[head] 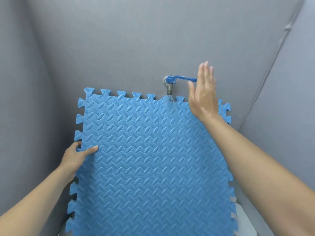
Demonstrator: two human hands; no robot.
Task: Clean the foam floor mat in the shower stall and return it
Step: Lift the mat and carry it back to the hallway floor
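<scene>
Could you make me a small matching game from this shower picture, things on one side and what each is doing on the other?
Things:
1. left hand
2. right hand
3. tap
4. foam mat

States:
A. stands upright against the grey wall
B. open, fingers straight, beside the blue lever
C. runs water onto the mat's top edge
D. grips the mat's left edge, thumb on its front

Pairs: 1-D, 2-B, 3-C, 4-A

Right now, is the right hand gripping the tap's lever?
No, the right hand is flat and open beside the blue lever, not curled round it.
</scene>
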